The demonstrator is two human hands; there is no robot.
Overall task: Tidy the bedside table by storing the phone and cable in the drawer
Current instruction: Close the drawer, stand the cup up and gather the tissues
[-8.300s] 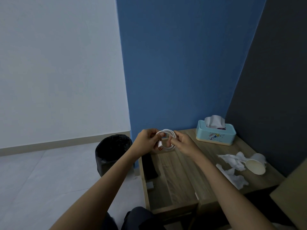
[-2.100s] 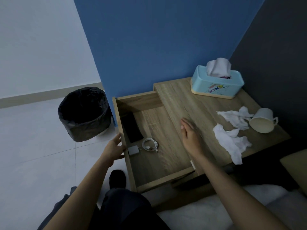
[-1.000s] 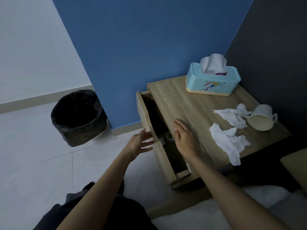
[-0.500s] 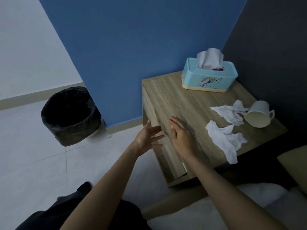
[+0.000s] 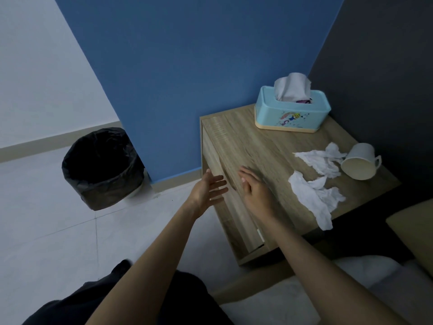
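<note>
Head view: drawer [image 5: 228,198] flush, wood-grained; left hand [image 5: 207,192] and right hand [image 5: 254,192] spread empty.

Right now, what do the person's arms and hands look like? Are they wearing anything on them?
Both are bare: the left hand and right hand wear no gloves, and no rings, watch or bracelet can be seen in this dim light. The forearms show no sleeves. Only dark clothing shows, over the lap.

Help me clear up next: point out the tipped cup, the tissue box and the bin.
tipped cup [image 5: 359,160]: head view, its white side wall.
tissue box [image 5: 290,116]: head view, its front face.
bin [image 5: 103,181]: head view, its black liner.
</note>
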